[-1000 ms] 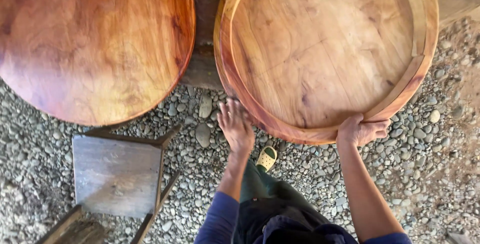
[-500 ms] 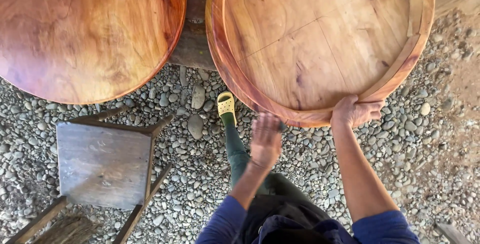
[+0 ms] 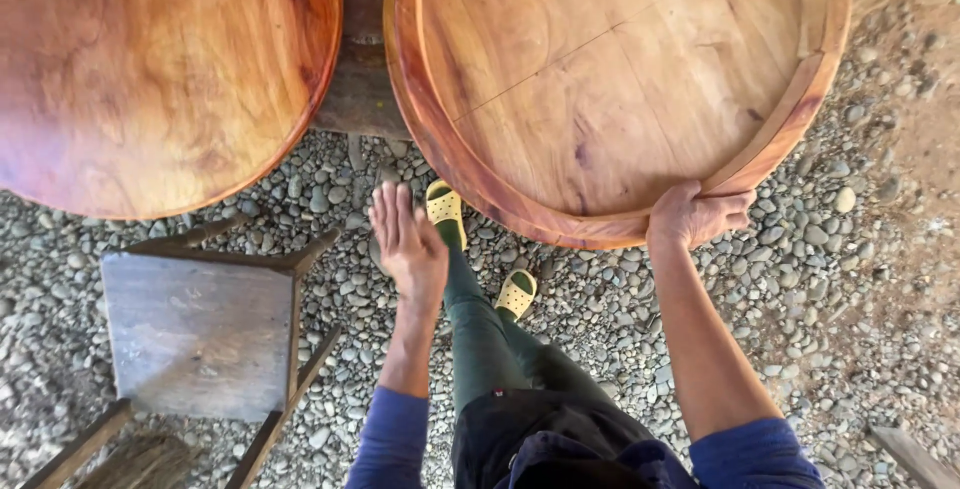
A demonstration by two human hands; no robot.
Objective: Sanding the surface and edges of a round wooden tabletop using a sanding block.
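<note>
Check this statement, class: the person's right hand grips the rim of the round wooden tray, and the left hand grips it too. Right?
Not quite. In the head view the right hand does grip the round wooden tray at its rim, but the left hand is open in the air, off the tray.

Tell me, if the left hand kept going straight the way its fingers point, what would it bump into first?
Probably the rim of the round wooden tray. The left hand points up and slightly right over the pebbles, empty and open. Depth is unclear, so it might pass just beside it.

Grey pebbles (image 3: 830,279) covered the ground in soft daylight. A weathered wooden stool (image 3: 195,334) stood on them at the left. A dark log (image 3: 362,79) lay beyond.
</note>
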